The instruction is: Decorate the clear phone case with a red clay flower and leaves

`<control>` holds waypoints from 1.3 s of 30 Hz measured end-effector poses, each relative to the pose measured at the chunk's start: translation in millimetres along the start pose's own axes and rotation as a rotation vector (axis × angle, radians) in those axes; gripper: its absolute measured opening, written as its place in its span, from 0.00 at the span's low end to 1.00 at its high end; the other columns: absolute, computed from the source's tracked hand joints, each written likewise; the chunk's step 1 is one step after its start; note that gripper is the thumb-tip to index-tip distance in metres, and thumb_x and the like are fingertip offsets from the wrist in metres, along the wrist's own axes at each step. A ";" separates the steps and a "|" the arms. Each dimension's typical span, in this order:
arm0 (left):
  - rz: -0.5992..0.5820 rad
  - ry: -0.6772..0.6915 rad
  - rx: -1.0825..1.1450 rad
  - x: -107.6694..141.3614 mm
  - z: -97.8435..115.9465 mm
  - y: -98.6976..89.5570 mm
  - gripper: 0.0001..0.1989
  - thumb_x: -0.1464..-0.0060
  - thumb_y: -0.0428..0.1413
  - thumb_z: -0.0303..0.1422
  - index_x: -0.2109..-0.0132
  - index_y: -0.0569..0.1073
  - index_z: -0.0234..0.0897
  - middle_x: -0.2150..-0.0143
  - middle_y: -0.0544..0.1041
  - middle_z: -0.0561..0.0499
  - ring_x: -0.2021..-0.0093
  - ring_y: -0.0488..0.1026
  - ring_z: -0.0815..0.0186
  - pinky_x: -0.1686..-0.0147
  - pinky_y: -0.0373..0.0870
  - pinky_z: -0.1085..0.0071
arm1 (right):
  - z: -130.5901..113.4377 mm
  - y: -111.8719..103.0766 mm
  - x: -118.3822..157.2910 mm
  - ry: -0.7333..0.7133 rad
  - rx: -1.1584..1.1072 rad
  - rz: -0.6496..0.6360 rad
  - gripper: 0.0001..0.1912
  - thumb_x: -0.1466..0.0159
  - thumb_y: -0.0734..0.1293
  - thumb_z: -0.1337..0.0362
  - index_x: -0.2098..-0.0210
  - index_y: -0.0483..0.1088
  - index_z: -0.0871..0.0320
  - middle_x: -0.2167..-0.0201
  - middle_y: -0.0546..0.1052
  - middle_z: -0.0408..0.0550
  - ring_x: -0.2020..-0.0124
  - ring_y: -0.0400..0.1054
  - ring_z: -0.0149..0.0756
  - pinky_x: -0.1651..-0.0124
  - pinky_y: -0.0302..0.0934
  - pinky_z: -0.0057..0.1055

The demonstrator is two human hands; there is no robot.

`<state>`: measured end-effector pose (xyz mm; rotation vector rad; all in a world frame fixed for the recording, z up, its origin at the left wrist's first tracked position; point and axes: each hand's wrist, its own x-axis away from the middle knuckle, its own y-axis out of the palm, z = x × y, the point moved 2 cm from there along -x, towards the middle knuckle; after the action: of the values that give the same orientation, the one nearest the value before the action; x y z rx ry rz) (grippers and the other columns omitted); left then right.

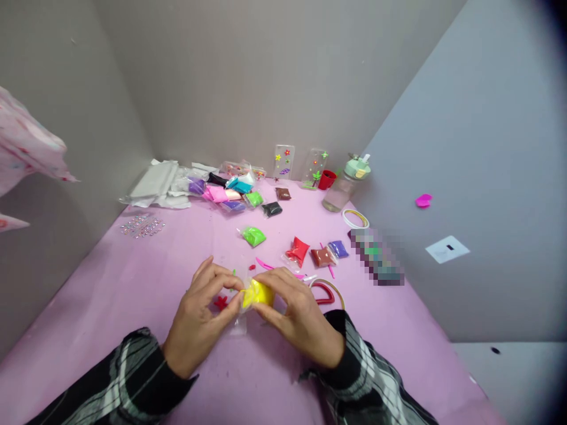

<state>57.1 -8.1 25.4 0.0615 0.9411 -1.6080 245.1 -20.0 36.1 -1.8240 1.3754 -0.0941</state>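
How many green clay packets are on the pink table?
2. One green packet lies alone in the table's middle, beyond the hands. The other is at the right edge of the far pile. More may be hidden in that pile.

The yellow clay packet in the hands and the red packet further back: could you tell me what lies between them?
In the head view, a curved pink strip lies on the pink table between the yellow clay packet and the red packet.

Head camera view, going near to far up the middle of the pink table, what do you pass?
Yellow clay packet held between left hand and right hand → green clay packet → black clay packet → flower-decorated clear phone case against the wall.
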 end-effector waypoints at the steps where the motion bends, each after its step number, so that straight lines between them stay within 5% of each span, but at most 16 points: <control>1: -0.006 -0.042 0.038 0.2 -1.5 -0.3 0.05 0.39 0.54 0.25 0.62 0.70 0.41 0.64 0.73 0.54 0.61 0.72 0.64 0.34 0.53 0.45 | -0.2 -0.6 0.0 0.002 -0.001 0.005 0.16 0.34 0.70 0.64 0.48 0.69 0.57 0.56 0.76 0.51 0.54 0.69 0.42 0.51 0.66 0.40; 4: -0.045 -0.085 0.093 0.3 -6.8 -1.5 0.04 0.38 0.55 0.29 0.59 0.74 0.42 0.63 0.75 0.54 0.59 0.73 0.63 0.34 0.53 0.47 | 1.0 -1.7 0.1 0.011 0.014 0.008 0.16 0.34 0.70 0.62 0.48 0.69 0.57 0.56 0.76 0.51 0.55 0.69 0.42 0.52 0.67 0.40; 10: -0.003 0.093 -0.038 -0.5 -10.0 -4.7 0.09 0.41 0.59 0.29 0.53 0.76 0.44 0.61 0.77 0.53 0.60 0.75 0.63 0.33 0.49 0.46 | 3.4 -0.1 1.0 -0.007 0.063 0.000 0.17 0.34 0.70 0.64 0.47 0.68 0.58 0.55 0.76 0.53 0.53 0.69 0.43 0.51 0.66 0.41; 15: -0.031 0.170 -0.139 -1.7 -5.2 -5.2 0.07 0.39 0.55 0.24 0.61 0.76 0.42 0.67 0.75 0.54 0.65 0.74 0.65 0.34 0.51 0.45 | 1.4 2.8 1.0 -0.016 0.070 -0.037 0.16 0.33 0.69 0.62 0.47 0.68 0.58 0.55 0.76 0.53 0.53 0.68 0.44 0.50 0.66 0.42; 20: -0.054 -0.016 0.050 -2.7 -6.2 -7.5 0.07 0.38 0.54 0.28 0.64 0.74 0.42 0.67 0.76 0.55 0.64 0.74 0.64 0.34 0.49 0.47 | 1.1 1.2 1.4 -0.021 0.046 -0.016 0.17 0.34 0.70 0.62 0.47 0.69 0.59 0.55 0.76 0.53 0.54 0.69 0.43 0.51 0.66 0.41; 23: -0.057 -0.206 0.211 -3.9 -8.3 -9.0 0.07 0.39 0.56 0.34 0.67 0.73 0.42 0.69 0.76 0.56 0.65 0.74 0.63 0.37 0.58 0.52 | -0.5 -1.4 0.4 -0.005 -0.002 0.005 0.16 0.34 0.70 0.62 0.48 0.70 0.58 0.57 0.76 0.52 0.55 0.69 0.43 0.53 0.66 0.40; 27: -0.038 -0.375 0.306 -4.1 -10.9 -10.8 0.09 0.39 0.56 0.39 0.67 0.74 0.42 0.70 0.75 0.53 0.64 0.74 0.61 0.54 0.72 0.62 | -4.8 -7.4 -3.4 0.090 -0.175 0.017 0.15 0.36 0.72 0.60 0.51 0.72 0.56 0.58 0.77 0.49 0.56 0.71 0.40 0.53 0.67 0.38; 32: -0.040 -0.465 0.462 -2.1 -15.3 -11.8 0.10 0.39 0.56 0.39 0.66 0.74 0.41 0.70 0.75 0.53 0.70 0.73 0.65 0.68 0.72 0.69 | -2.6 -14.7 -5.1 0.238 -0.397 0.082 0.15 0.37 0.73 0.59 0.53 0.74 0.56 0.57 0.79 0.48 0.56 0.73 0.39 0.50 0.69 0.38; 35: 0.002 -0.556 0.581 -2.4 -18.5 -13.4 0.11 0.39 0.57 0.40 0.67 0.73 0.40 0.74 0.73 0.55 0.70 0.75 0.65 0.68 0.73 0.69 | 6.2 -17.6 -2.6 0.245 -0.310 0.103 0.21 0.36 0.72 0.62 0.44 0.70 0.55 0.51 0.78 0.50 0.53 0.73 0.39 0.47 0.69 0.39; 39: 0.053 -0.664 0.722 -3.9 -20.0 -15.3 0.12 0.42 0.61 0.41 0.68 0.72 0.39 0.77 0.70 0.58 0.71 0.75 0.66 0.65 0.73 0.69 | 16.8 -18.7 0.7 0.147 0.083 -0.018 0.21 0.35 0.70 0.66 0.42 0.67 0.57 0.48 0.76 0.55 0.48 0.71 0.46 0.45 0.66 0.49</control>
<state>36.3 6.3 22.1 0.0441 -0.1655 -1.6822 268.2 -10.1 36.8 -1.7892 1.4346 -0.2954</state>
